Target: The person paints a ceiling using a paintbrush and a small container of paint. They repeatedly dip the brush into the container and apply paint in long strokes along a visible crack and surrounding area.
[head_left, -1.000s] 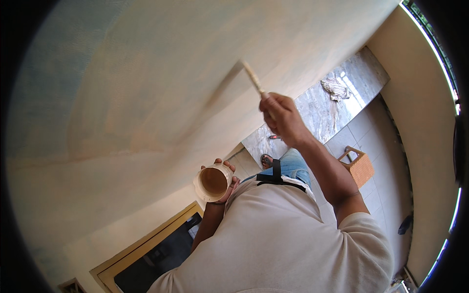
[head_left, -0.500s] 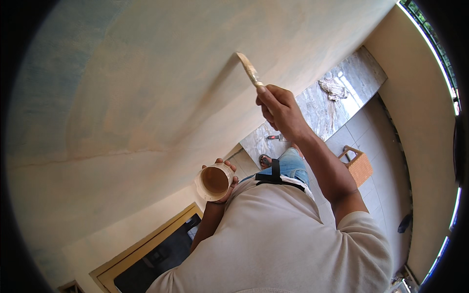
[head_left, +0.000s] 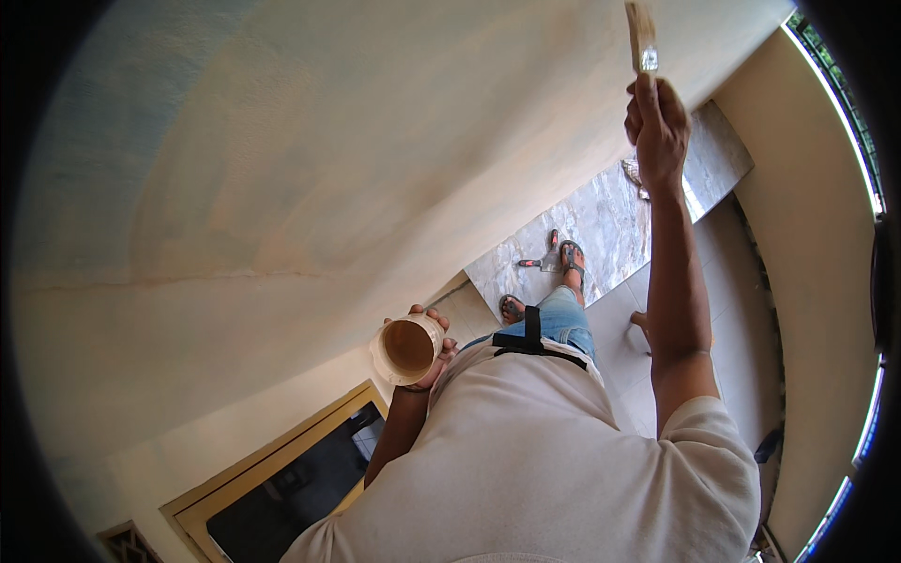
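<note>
My right hand (head_left: 662,127) is stretched far up to the right, closed round the handle of a paintbrush (head_left: 643,36). The brush's pale bristles point upward near the top edge; whether they touch the wall I cannot tell. Low at the centre-left, my left hand (head_left: 441,352) holds a pale paint cup (head_left: 410,349), fingers wrapped round its far side. The cup is tilted so its opening and beige inside show. Before me spreads the wall (head_left: 310,169), patchy cream over bluish grey, with a thin crack line across its left part.
Two scrapers (head_left: 540,262) with red and black handles lie on the grey marble ledge (head_left: 601,220), close to my sandalled feet. A crumpled cloth (head_left: 636,178) and a stool (head_left: 641,324) are partly hidden by my right arm. A yellow-framed window (head_left: 291,488) stands at lower left.
My right hand has swung up and to the right with the paintbrush, away from the middle of the wall. My left hand and the cup have hardly moved.
</note>
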{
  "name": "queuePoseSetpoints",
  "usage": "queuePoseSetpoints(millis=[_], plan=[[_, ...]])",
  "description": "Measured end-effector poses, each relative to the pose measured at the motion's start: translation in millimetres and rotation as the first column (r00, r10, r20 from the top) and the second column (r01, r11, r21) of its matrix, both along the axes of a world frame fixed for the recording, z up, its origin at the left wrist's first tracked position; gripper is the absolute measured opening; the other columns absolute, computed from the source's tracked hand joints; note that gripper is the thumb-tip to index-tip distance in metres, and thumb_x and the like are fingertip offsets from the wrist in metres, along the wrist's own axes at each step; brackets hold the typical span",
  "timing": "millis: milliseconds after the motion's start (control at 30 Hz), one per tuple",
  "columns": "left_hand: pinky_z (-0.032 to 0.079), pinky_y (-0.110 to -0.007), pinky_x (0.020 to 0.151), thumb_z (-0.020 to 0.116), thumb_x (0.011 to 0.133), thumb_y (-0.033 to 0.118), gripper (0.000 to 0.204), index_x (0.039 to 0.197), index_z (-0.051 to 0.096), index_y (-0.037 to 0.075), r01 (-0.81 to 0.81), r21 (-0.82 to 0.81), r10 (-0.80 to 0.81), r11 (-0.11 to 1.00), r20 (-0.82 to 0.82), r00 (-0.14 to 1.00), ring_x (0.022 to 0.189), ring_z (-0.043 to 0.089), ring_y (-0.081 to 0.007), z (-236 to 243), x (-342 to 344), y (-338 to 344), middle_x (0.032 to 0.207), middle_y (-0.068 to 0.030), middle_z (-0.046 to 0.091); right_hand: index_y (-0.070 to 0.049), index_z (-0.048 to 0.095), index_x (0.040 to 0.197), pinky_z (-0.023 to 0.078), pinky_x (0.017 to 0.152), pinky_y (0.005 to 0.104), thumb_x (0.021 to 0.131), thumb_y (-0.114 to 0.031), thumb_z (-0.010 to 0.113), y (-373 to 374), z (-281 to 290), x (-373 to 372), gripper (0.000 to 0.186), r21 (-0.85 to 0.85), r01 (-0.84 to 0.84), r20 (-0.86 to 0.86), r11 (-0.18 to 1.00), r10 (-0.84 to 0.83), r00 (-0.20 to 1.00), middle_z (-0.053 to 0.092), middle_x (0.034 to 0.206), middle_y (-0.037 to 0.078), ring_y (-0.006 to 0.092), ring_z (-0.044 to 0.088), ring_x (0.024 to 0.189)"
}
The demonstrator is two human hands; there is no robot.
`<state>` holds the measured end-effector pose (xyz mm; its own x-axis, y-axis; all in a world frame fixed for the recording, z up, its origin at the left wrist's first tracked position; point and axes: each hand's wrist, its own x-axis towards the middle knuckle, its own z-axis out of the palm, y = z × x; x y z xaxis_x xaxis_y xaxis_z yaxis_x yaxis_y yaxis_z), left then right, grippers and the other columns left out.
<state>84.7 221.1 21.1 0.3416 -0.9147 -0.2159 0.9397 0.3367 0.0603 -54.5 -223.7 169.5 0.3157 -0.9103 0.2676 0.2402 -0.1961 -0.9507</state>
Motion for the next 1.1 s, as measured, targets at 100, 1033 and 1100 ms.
queuePoseSetpoints(millis=[100, 1033, 1100], plan=[[0.052, -0.059, 0.088, 0.052, 0.101, 0.059, 0.059, 0.137, 0.058, 0.013, 0.001, 0.006, -0.001, 1.000, -0.008, 1.000, 0.109, 0.063, -0.0453, 2.3, -0.5, -0.4, 0.131, -0.0150, 0.060, -0.003, 0.060, 0.096, 0.034, 0.051, 0.0269, 0.108, -0.039, 0.056, -22.2, 7.3, 18.0, 0.039, -0.141, 0.010, -0.142, 0.990, -0.030, 0.989, 0.043, 0.065, -0.005, 0.0047, 0.040, 0.058], [0.057, -0.053, 0.093, 0.052, 0.103, 0.056, 0.058, 0.135, 0.057, 0.009, 0.067, -0.018, -0.067, 0.998, 0.004, 0.998, 0.127, 0.056, -0.0373, -11.0, 10.4, -5.6, 0.132, -0.0151, 0.059, 0.002, 0.073, 0.101, 0.044, 0.062, 0.0346, 0.101, -0.035, 0.066, -41.9, 114.1, -19.4, 0.037, -0.581, -0.039, -0.579, 0.813, -0.379, 0.722, 0.058, 0.066, 0.005, 0.0125, 0.052, 0.062], [0.057, -0.053, 0.093, 0.052, 0.103, 0.056, 0.058, 0.135, 0.058, 0.009, 0.065, -0.020, -0.065, 0.998, 0.013, 0.998, 0.127, 0.056, -0.0374, -9.1, 12.4, -2.7, 0.132, -0.0149, 0.059, -0.003, 0.075, 0.099, 0.047, 0.062, 0.0313, 0.098, -0.027, 0.071, -6.7, 142.6, -11.5, 0.024, -0.510, 0.079, -0.601, 0.856, -0.420, 0.680, 0.067, 0.074, 0.003, 0.0119, 0.058, 0.066]])
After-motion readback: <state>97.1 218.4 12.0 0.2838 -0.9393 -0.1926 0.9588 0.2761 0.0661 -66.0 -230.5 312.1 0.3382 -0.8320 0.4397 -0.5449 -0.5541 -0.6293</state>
